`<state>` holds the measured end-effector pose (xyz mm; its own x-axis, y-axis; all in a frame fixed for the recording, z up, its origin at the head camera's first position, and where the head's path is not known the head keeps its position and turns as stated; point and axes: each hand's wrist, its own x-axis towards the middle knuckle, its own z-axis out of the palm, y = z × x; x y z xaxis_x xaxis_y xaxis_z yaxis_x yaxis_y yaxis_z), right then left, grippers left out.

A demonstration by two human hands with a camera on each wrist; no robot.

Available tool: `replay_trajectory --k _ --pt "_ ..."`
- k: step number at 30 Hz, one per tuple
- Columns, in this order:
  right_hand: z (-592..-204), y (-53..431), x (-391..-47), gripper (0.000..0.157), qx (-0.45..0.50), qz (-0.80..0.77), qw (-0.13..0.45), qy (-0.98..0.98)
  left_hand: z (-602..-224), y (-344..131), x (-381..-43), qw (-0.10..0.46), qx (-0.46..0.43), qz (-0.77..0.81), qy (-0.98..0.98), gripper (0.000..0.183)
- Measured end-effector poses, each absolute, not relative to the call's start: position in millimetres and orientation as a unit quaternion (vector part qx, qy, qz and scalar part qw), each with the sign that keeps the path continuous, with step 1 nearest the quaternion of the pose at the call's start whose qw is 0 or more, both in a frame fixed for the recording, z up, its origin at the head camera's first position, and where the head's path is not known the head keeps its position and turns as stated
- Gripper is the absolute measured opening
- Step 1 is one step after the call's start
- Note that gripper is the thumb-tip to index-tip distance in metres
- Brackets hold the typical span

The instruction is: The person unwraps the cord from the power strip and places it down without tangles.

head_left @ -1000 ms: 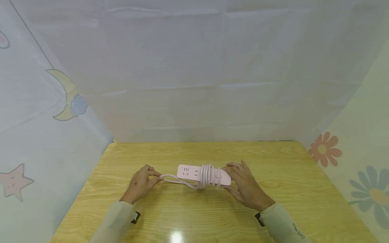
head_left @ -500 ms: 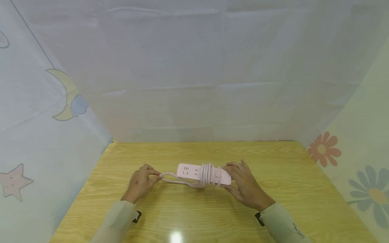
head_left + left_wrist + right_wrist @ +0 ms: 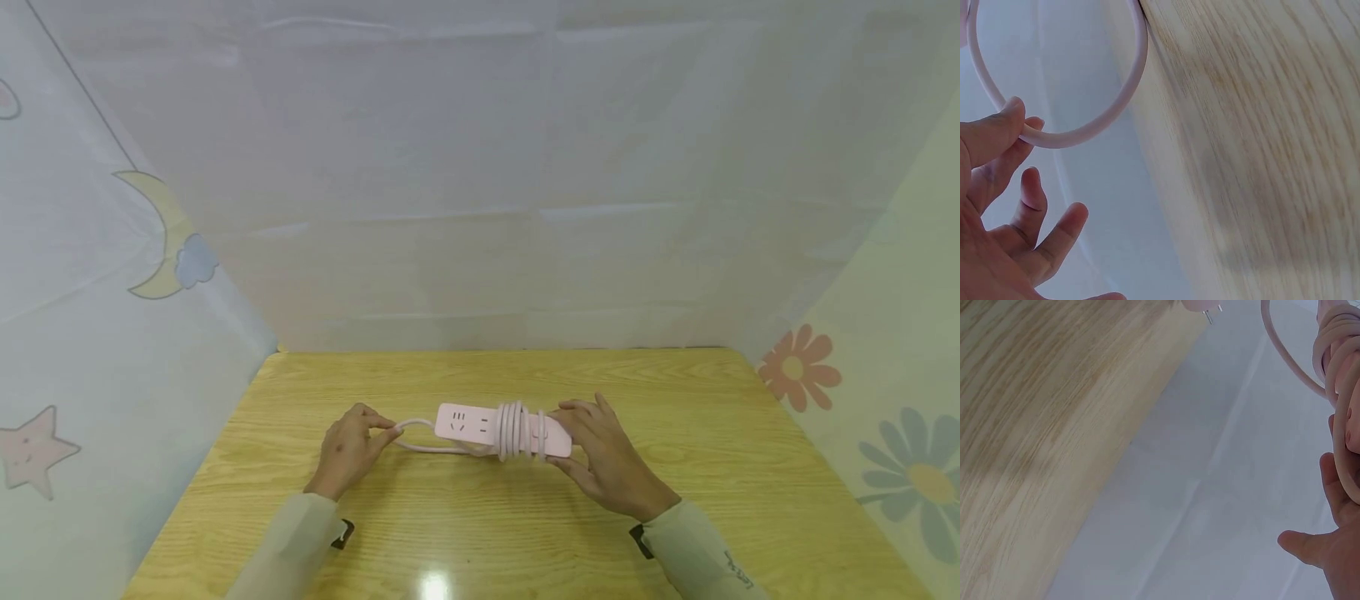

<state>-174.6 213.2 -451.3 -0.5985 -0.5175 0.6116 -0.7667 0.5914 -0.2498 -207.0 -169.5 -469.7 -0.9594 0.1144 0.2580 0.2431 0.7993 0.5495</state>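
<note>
A pink power strip (image 3: 467,423) is held above the table, its sockets facing up and several turns of its own cord (image 3: 510,431) wound round its middle. My right hand (image 3: 611,458) grips the strip's right end between thumb and fingers. Between thumb and index finger, my left hand (image 3: 348,450) pinches a loop of cord drawn out to the left. That cord loop (image 3: 1057,140) curves wide in the left wrist view, where the other fingers are apart from it. A pink plug (image 3: 1200,304) with metal prongs shows at the top of the right wrist view, mostly cut off.
The wooden table (image 3: 465,525) lies beneath both hands. A pale sheet (image 3: 480,208) hangs behind its far edge. Patterned walls with a moon (image 3: 161,237) on the left and flowers (image 3: 798,368) on the right flank it.
The cord between my left hand and the strip has shifted, its crossing sliding right towards the strip as the loop widens. The left hand has barely moved; the right keeps its grip in place.
</note>
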Motion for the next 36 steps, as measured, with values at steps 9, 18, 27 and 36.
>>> replay_trajectory --k 9,18,27,36 --pt "-452.2 213.4 -174.6 0.046 0.374 0.256 0.245 -0.857 -468.6 -165.9 -207.9 0.113 -0.085 -0.305 -0.942 0.019" --pt "-452.3 213.6 -175.2 0.048 0.373 0.256 0.243 -0.858 -468.3 -163.2 -208.3 0.126 -0.073 -0.321 -0.936 0.019" --pt "-451.6 213.4 -175.5 0.044 0.374 0.26 0.239 -0.857 -466.5 -161.9 -208.3 0.145 -0.072 -0.329 -0.93 0.02" --pt "-451.1 213.5 -175.6 0.044 0.375 0.263 0.238 -0.856 -465.2 -160.3 -209.2 0.164 -0.07 -0.33 -0.927 0.019"
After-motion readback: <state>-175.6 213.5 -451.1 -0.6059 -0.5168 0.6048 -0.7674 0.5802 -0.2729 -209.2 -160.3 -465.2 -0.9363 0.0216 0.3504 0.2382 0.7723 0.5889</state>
